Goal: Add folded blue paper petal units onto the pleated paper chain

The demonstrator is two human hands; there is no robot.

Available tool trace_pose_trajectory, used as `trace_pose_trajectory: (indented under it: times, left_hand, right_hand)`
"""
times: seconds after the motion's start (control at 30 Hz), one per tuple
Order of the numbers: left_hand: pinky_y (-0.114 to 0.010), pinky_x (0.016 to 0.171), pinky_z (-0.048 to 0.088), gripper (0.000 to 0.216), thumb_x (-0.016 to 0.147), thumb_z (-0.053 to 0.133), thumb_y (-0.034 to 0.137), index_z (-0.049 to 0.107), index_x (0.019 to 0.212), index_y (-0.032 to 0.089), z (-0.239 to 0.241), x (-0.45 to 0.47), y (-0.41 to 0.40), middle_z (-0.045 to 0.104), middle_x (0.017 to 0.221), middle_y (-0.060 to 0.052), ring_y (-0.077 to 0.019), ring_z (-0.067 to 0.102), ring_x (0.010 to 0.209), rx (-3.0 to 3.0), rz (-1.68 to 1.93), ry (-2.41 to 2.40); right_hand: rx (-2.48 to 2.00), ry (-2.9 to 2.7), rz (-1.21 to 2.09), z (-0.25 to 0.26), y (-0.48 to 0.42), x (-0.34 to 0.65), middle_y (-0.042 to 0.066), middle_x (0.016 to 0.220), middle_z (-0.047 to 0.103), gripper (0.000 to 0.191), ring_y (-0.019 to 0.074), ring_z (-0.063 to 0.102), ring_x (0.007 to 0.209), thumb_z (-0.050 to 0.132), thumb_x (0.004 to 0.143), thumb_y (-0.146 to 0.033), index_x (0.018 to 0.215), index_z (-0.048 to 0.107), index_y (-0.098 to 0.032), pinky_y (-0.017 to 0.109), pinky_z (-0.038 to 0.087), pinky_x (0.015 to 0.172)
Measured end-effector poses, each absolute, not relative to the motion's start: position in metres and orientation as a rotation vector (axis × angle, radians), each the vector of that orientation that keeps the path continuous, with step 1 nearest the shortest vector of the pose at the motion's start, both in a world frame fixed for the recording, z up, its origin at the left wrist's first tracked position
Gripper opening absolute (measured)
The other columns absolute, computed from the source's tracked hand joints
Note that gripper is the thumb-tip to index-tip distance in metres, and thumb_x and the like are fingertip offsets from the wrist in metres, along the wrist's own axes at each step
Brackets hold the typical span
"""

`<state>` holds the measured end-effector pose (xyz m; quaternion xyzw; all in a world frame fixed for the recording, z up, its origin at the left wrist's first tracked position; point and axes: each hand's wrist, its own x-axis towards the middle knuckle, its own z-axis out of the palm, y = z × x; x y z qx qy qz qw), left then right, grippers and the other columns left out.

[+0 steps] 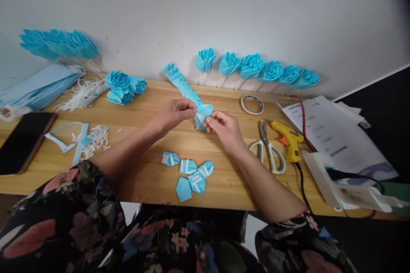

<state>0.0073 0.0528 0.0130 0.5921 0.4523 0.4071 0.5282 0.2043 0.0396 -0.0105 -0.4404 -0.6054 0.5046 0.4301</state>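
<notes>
Both hands meet at the near end of a long blue pleated strip (pixel 181 82), which slants away toward the wall. My left hand (pixel 177 113) pinches this strip from the left side. A light-blue folded petal piece (pixel 201 120) with white bands sits at that end, and my right hand (pixel 224 126) pinches its right edge between thumb and fingers. Whether the piece is joined to the strip I cannot tell. Closer to me on the table lie several loose folded blue pieces (pixel 188 166), most with white bands and one plain.
Blue flowers on sticks (pixel 251 66) lean against the wall; more blue flowers (pixel 123 87) lie at left. A phone (pixel 25 143), face masks (pixel 41 85) and scraps (pixel 92 140) fill the left. Right are tape (pixel 252 112), scissors (pixel 265 134), a glue gun (pixel 290 138) and a power strip (pixel 320 183).
</notes>
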Motion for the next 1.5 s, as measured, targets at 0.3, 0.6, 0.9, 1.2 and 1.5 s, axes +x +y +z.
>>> trace_pose_trajectory:
  times: [0.3, 0.6, 0.9, 1.2, 1.5]
  left_hand:
    - [-0.026, 0.064, 0.041, 0.018, 0.069, 0.07, 0.034, 0.065, 0.071, 0.017, 0.009, 0.013, 0.043, 0.06, 0.066, 0.001, -0.0111, 0.049, 0.062, 1.301, 1.037, 1.059]
    - [-0.026, 0.063, 0.04, 0.015, 0.077, 0.064, 0.032, 0.063, 0.075, 0.017, 0.005, 0.012, 0.042, 0.058, 0.067, 0.001, -0.011, 0.049, 0.062, 1.366, 1.077, 1.1]
    - [-0.03, 0.069, 0.04, 0.01, 0.087, 0.062, 0.026, 0.069, 0.085, 0.019, 0.005, 0.018, 0.028, 0.06, 0.068, 0.0, -0.0148, 0.054, 0.067, 2.22, 1.263, 1.283]
    - [-0.028, 0.069, 0.041, 0.01, 0.087, 0.065, 0.024, 0.071, 0.093, 0.018, -0.005, 0.017, 0.031, 0.06, 0.07, 0.0, -0.0146, 0.057, 0.069, 2.346, 1.223, 1.308]
    - [-0.026, 0.066, 0.039, 0.009, 0.086, 0.061, 0.02, 0.068, 0.082, 0.017, -0.001, 0.018, 0.03, 0.06, 0.067, 0.001, -0.0124, 0.054, 0.065, 2.245, 1.218, 1.302]
  right_hand:
    - [-1.083, -1.574, 1.353, -0.006, 0.036, 0.201, 0.0, 0.063, 0.066, 0.027, 0.0115, 0.056, 0.059, 0.07, 0.08, -0.045, 0.071, 0.066, -0.02, 0.026, 0.044, 0.06]
    - [-1.137, -1.569, 1.252, -0.007, 0.036, 0.2, -0.001, 0.059, 0.065, 0.026, 0.0115, 0.054, 0.056, 0.068, 0.08, -0.041, 0.065, 0.063, -0.02, 0.025, 0.042, 0.058]
    - [-1.181, -1.59, 1.136, -0.006, 0.035, 0.2, -0.002, 0.056, 0.058, 0.025, 0.0111, 0.049, 0.054, 0.065, 0.081, -0.04, 0.065, 0.06, -0.021, 0.025, 0.038, 0.054]
    - [-1.153, -1.691, 1.024, -0.008, 0.033, 0.199, -0.003, 0.059, 0.054, 0.022, 0.011, 0.048, 0.056, 0.06, 0.081, -0.036, 0.067, 0.059, -0.02, 0.025, 0.038, 0.057]
    - [-1.179, -1.749, 0.934, -0.008, 0.032, 0.199, -0.002, 0.059, 0.054, 0.021, 0.0115, 0.048, 0.057, 0.061, 0.081, -0.035, 0.067, 0.059, -0.02, 0.025, 0.038, 0.058]
